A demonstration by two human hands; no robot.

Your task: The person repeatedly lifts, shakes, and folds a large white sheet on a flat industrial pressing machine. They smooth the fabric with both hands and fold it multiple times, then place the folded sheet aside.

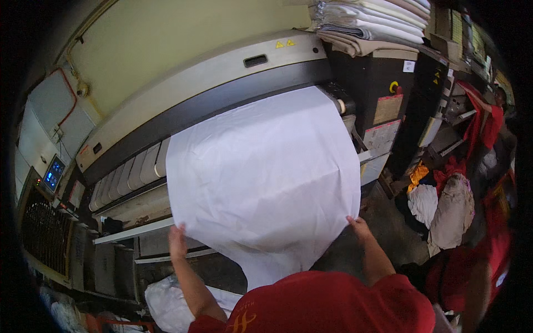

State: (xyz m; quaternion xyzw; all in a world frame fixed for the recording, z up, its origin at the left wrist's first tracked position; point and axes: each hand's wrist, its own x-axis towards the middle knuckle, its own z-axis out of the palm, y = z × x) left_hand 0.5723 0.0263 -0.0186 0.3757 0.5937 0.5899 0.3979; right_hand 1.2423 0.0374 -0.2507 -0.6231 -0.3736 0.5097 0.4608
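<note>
A wide white cloth sheet stretches from the feed belts of a flatwork ironing machine down towards my body. Its far edge lies along the machine's dark slot. My left hand pinches the sheet's left edge, below the white rail. On the opposite side, my right hand grips the right edge between thumb and fingers. Between my hands the fabric sags in soft folds, and its lower end hangs against my red shirt.
Folded linens are stacked on the dark cabinet at the right. Loose laundry is heaped on the floor. Another person in red holds red cloth farther off. A lit control panel is at the left, and white laundry lies below.
</note>
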